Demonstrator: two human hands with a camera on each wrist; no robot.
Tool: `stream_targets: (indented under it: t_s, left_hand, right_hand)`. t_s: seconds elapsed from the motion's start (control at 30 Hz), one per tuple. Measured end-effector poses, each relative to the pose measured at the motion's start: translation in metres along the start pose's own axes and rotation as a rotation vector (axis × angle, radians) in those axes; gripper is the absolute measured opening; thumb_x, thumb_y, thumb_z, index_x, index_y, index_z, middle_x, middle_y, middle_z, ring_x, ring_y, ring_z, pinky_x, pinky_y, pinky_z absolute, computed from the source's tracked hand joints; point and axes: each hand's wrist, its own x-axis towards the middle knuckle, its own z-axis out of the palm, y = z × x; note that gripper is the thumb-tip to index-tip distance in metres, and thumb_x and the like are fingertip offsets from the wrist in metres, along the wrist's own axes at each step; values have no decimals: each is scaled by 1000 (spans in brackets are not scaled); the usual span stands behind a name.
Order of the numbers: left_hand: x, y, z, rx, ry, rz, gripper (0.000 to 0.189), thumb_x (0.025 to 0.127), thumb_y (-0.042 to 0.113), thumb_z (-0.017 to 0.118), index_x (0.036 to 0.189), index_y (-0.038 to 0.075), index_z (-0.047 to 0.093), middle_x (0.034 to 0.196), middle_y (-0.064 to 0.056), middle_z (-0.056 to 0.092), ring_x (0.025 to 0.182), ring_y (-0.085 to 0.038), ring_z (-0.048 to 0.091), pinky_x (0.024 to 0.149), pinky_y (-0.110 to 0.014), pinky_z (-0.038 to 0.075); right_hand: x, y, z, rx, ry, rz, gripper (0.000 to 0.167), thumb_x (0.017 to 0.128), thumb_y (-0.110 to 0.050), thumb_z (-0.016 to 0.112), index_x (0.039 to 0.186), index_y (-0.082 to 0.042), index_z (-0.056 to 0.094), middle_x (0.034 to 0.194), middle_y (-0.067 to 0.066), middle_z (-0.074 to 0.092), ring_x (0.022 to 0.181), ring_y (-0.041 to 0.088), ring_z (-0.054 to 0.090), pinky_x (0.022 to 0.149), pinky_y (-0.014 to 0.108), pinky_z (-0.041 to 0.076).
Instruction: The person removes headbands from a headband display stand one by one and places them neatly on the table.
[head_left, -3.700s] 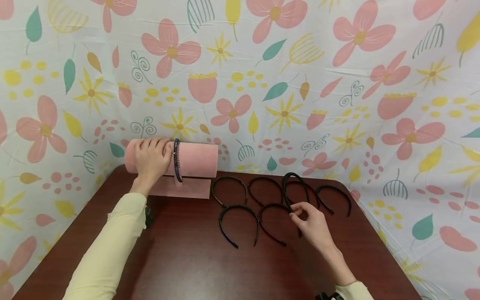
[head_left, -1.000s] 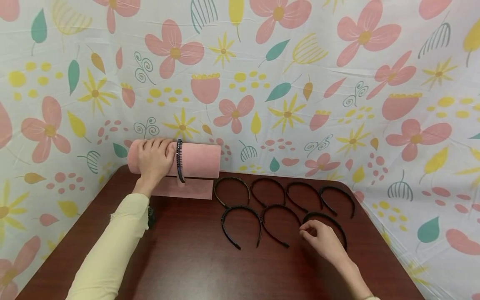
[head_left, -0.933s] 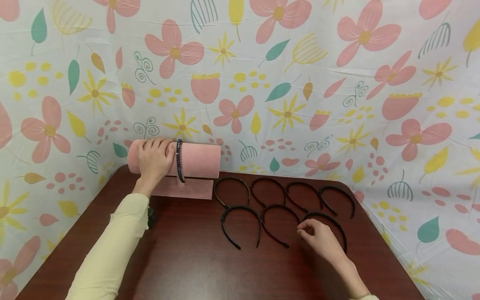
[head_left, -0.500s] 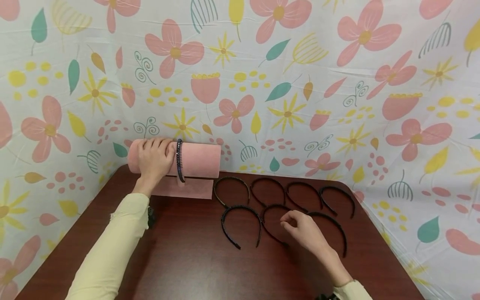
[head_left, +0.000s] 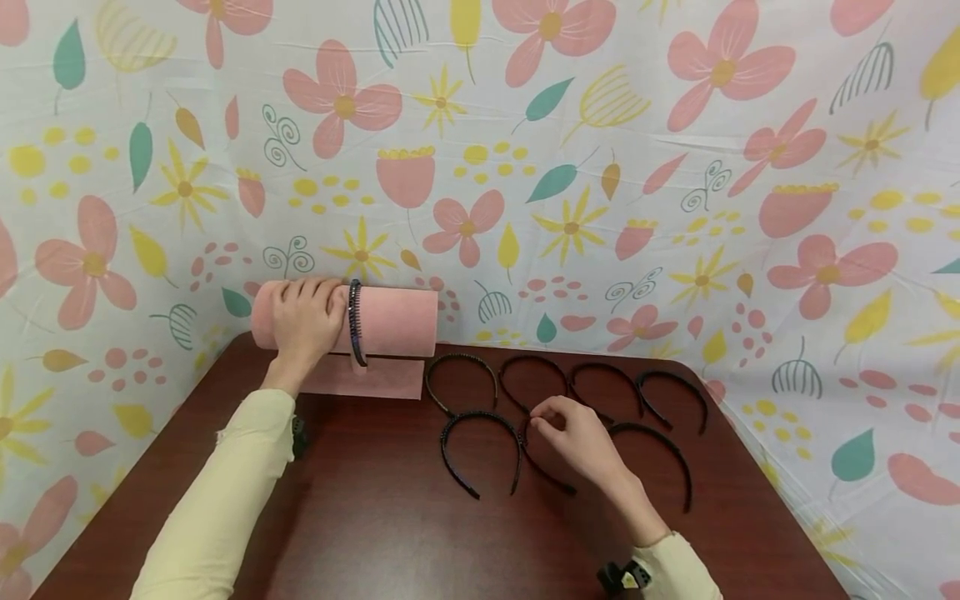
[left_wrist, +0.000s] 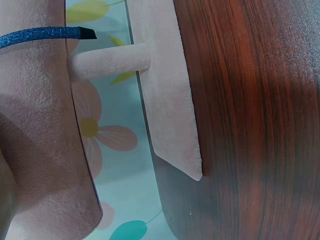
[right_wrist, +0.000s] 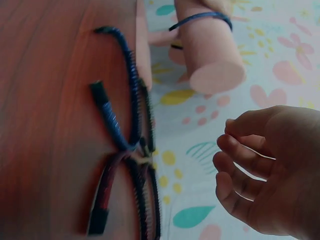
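My left hand (head_left: pixel 307 323) grips the padded pink roll of a headband stand (head_left: pixel 397 321), its fingers curled over the top near the left end. A dark blue glittery toothed headband (head_left: pixel 355 321) sits around the roll, just right of that hand. In the left wrist view, the headband's tip (left_wrist: pixel 55 33) shows beside the stand's post. My right hand (head_left: pixel 577 437) hovers over the table, fingers loosely curled and holding nothing. It overlaps a dark red headband (head_left: pixel 551 477) in the head view. Left of it lies a blue-black headband (head_left: pixel 480 414); to its right, a thick black one (head_left: pixel 675 450).
Along the back of the brown table (head_left: pixel 360 517) lies a row of headbands, from a gold-toned one (head_left: pixel 461 357) beside the stand to a black one (head_left: pixel 678 379) at the right. A flower-printed cloth (head_left: pixel 480 117) hangs behind and around the table.
My right hand carried the thick black headband right and laid it in the front row. It then let go and moved left over the dark red one. The left hand stays on the roll.
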Motion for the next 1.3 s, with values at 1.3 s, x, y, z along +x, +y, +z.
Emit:
stream_targets:
  t_s: [1.3]
  left_hand:
    - [0,0,0,-1,-12,-5,37,99,34,48,110,10,74,110,-13,71,107,-35,61,105,-54,35]
  right_hand:
    - [69,-92,49,167,-80,-144,9,97,-26,65,104,-24,69,98,-9,69,82,8,62,69,30,51]
